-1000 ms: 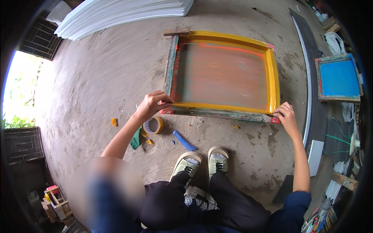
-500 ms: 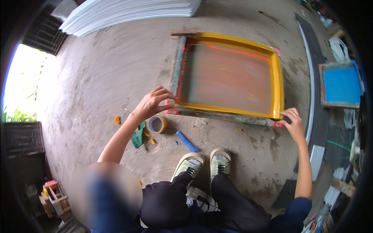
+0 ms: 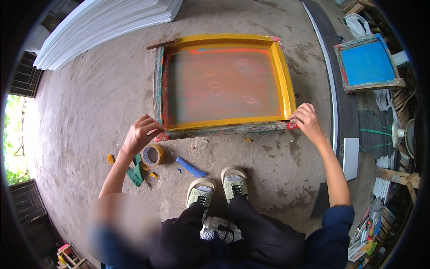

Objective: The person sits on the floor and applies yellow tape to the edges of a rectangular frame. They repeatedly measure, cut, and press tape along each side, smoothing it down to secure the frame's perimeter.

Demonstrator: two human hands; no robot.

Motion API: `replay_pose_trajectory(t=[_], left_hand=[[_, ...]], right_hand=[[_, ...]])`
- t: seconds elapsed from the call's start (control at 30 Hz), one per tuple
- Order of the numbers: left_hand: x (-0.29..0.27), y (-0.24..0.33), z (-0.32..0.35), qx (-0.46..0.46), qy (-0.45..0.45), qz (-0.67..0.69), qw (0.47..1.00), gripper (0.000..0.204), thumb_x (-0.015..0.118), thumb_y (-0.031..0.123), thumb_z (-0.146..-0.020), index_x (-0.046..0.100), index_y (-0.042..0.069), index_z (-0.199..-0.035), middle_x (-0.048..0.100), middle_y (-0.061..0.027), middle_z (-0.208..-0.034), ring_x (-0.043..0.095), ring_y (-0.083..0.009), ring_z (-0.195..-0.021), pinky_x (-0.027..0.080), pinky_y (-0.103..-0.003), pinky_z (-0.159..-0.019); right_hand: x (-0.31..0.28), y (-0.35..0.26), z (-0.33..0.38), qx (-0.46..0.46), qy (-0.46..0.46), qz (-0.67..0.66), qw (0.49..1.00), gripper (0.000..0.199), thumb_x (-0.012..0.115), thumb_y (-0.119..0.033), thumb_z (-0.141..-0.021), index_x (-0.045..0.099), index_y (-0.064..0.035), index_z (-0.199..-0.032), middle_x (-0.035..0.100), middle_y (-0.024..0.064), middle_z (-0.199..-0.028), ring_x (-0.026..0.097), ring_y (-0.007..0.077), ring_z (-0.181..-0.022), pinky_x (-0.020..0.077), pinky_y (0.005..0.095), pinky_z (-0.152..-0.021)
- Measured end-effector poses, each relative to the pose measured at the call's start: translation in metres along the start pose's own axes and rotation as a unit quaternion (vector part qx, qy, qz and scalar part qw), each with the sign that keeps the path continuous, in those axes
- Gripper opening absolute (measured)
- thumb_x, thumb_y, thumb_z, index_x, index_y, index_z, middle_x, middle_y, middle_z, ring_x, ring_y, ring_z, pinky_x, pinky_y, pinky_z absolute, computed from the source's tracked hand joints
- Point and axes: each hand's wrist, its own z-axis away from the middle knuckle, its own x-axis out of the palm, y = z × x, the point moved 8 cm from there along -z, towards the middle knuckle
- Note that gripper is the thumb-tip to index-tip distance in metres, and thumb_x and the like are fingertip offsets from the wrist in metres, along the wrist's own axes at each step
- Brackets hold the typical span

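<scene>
A wooden screen-printing frame lies on the floor in front of me, with yellow tape along its far, right and near inner edges. Its translucent mesh is tinted orange-red and shows faint leaf-like outlines. My left hand pinches at the near left corner, at one end of the near yellow tape strip. At the near right corner, my right hand has thumb and fingers closed on the other end. The fingers partly hide both tape ends. A yellow tape roll lies beside my left hand.
Near my shoes are a blue rolled strip, a green scrap and small yellow bits. A smaller blue-meshed frame stands at the right, past a long dark board. White sheets are stacked at the far left.
The view has shifted, so the frame and floor items appear further left. Both hands stay at the near corners, and the left fingers have drawn closer together.
</scene>
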Motion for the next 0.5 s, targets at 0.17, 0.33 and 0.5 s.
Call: replay_pose_trajectory(t=[0.17, 0.33, 0.5], left_hand=[[0.007, 0.008, 0.015, 0.018, 0.022, -0.051, 0.998, 0.017, 0.072, 0.01, -0.07, 0.067, 0.01, -0.086, 0.063, -0.002, -0.081, 0.059, -0.0199, -0.079, 0.053, -0.033, -0.068], [0.012, 0.013, 0.027, 0.042, 0.037, -0.106, 0.993, 0.019, 0.07, 0.012, -0.073, 0.066, 0.014, -0.091, 0.062, 0.0001, -0.084, 0.058, -0.0181, -0.081, 0.053, -0.032, -0.069], [0.018, 0.014, 0.03, 0.059, 0.022, -0.131, 0.989, 0.019, 0.067, 0.014, -0.075, 0.065, 0.013, -0.095, 0.061, -0.0002, -0.085, 0.058, -0.0189, -0.082, 0.053, -0.032, -0.07]], right_hand=[[0.004, -0.014, 0.018, -0.058, 0.037, 0.059, 0.996, 0.014, 0.07, -0.001, -0.067, 0.062, -0.0032, -0.078, 0.058, 0.0054, -0.079, 0.054, 0.0241, -0.085, 0.0405, 0.0419, -0.087], [0.012, -0.024, 0.025, -0.077, 0.046, 0.1, 0.991, 0.023, 0.069, 0.003, -0.066, 0.059, -0.0021, -0.086, 0.057, 0.0074, -0.084, 0.055, 0.0258, -0.086, 0.0418, 0.0432, -0.087], [0.018, -0.025, 0.032, -0.099, 0.053, 0.151, 0.982, 0.024, 0.069, 0.002, -0.07, 0.058, -0.0006, -0.091, 0.057, 0.008, -0.087, 0.055, 0.0251, -0.086, 0.0427, 0.0428, -0.086]])
